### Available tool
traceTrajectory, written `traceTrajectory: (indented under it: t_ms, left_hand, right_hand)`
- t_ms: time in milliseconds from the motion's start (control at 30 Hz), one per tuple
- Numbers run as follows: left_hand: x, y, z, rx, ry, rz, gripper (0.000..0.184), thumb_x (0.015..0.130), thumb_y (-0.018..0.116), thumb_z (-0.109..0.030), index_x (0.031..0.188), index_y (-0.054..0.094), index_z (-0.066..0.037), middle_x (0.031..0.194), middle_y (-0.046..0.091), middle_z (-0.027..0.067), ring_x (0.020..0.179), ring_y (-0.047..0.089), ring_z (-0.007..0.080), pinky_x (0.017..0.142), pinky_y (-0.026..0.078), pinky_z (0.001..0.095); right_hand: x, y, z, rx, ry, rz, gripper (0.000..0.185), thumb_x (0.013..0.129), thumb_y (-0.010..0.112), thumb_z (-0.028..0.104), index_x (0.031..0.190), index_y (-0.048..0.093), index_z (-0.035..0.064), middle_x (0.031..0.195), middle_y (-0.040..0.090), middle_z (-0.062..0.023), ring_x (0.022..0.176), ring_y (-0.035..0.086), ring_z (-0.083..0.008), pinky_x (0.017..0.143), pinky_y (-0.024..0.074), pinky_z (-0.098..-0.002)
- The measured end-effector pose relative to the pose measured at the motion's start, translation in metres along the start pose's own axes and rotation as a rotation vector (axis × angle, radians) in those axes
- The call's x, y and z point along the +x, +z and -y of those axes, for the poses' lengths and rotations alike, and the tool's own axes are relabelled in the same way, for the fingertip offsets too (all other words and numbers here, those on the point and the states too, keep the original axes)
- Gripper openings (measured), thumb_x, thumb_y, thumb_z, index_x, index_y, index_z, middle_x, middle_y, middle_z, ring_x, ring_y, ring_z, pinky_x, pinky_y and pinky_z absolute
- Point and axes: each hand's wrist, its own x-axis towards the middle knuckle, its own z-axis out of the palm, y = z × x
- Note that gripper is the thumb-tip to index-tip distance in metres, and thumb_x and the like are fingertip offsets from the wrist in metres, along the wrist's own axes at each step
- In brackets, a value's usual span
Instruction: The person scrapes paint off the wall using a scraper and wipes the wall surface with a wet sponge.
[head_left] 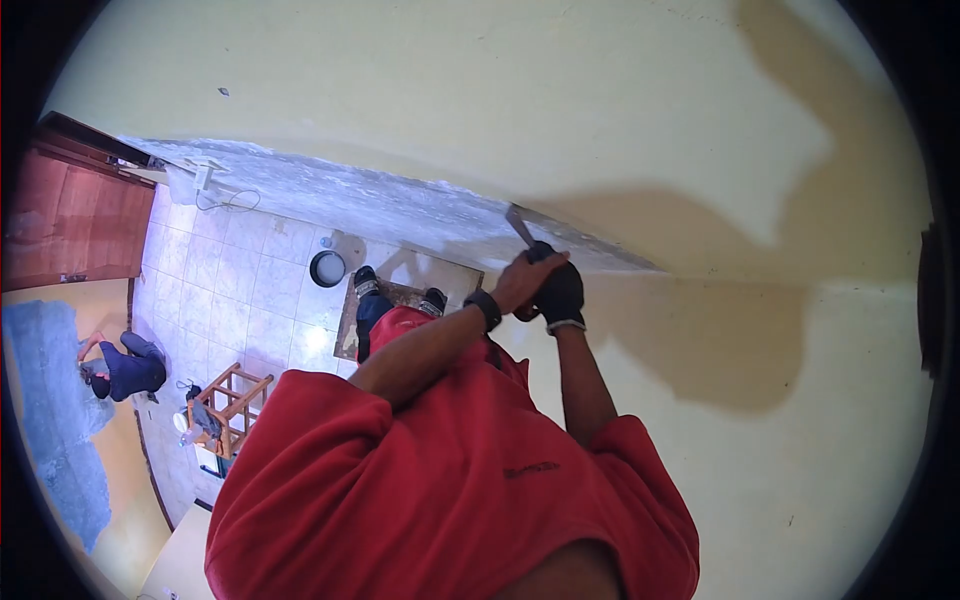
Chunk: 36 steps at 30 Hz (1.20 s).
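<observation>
A scraper [520,226] has its flat blade against the wall, at the edge between the yellow paint [400,80] and the bare grey strip [370,192]. My right hand [563,298], in a black glove, is closed round its handle. Pressed against the glove is my left hand [522,283], bare, with a dark watch at the wrist; its fingers are closed over the glove and handle, and the handle is mostly hidden between the two hands.
Below my feet is a stained board [458,277] on the tiled floor. A black bucket [327,268] stands near it. Farther left are a wooden stool [236,402], a person [137,370] low by a patchy wall, and a wooden door [80,220]. A cable hangs from a wall socket [204,175].
</observation>
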Motion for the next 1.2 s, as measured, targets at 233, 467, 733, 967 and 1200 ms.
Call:
traceTrajectory:
  t_ms: [233, 467, 733, 967, 1200]
  left_hand:
    - [0.013, -0.001, 0.016, 0.012, 0.105, -0.04, 0.055, 0.076, 0.065, -0.046, 0.107, 0.059, 0.0, 0.09, 0.065, 0.0113, 0.081, 0.065, 0.0195, 0.072, 0.052, 0.0311]
    - [0.005, -0.049, -0.003, -0.007, -0.028, -0.102, 0.056, 0.074, 0.064, -0.044, 0.103, 0.06, 0.004, 0.093, 0.066, 0.0166, 0.084, 0.065, 0.0255, 0.075, 0.052, 0.0316]
    - [-0.014, -0.033, 0.0, 0.339, -0.047, -0.161, 0.072, 0.074, 0.056, -0.058, 0.113, 0.057, 0.002, 0.107, 0.062, 0.0244, 0.101, 0.06, 0.037, 0.089, 0.046, 0.0399]
    - [0.018, 0.003, 0.017, 0.308, 0.046, -0.122, 0.069, 0.076, 0.054, -0.057, 0.114, 0.056, 0.001, 0.11, 0.061, 0.0252, 0.105, 0.059, 0.0385, 0.093, 0.043, 0.0413]
    - [-0.017, -0.039, -0.009, 0.511, 0.134, -0.1, 0.069, 0.078, 0.053, -0.055, 0.117, 0.055, 0.002, 0.115, 0.058, 0.0258, 0.111, 0.055, 0.0385, 0.095, 0.042, 0.0408]
  right_hand:
    - [-0.005, -0.016, 0.016, -0.038, -0.021, 0.011, 0.026, 0.079, 0.063, 0.027, 0.1, 0.056, 0.0142, 0.08, 0.065, -0.0122, 0.073, 0.063, -0.033, 0.062, 0.05, -0.0427]
    - [0.015, 0.032, 0.041, 0.014, -0.03, -0.106, 0.028, 0.08, 0.064, 0.033, 0.098, 0.061, 0.0128, 0.079, 0.065, -0.0145, 0.076, 0.064, -0.033, 0.064, 0.0501, -0.0422]
    - [-0.01, 0.058, 0.02, 0.262, -0.012, -0.147, 0.03, 0.084, 0.061, 0.027, 0.11, 0.059, 0.0113, 0.093, 0.066, -0.0139, 0.082, 0.064, -0.0327, 0.068, 0.0502, -0.0408]
    - [0.001, 0.036, -0.027, 0.261, -0.019, 0.063, 0.026, 0.082, 0.062, 0.026, 0.104, 0.058, 0.0109, 0.089, 0.065, -0.0127, 0.081, 0.064, -0.0303, 0.068, 0.0496, -0.039]
    - [0.004, 0.052, 0.027, 0.131, -0.08, -0.215, 0.029, 0.082, 0.063, 0.029, 0.104, 0.061, 0.0102, 0.088, 0.065, -0.0132, 0.079, 0.064, -0.0314, 0.068, 0.0501, -0.0411]
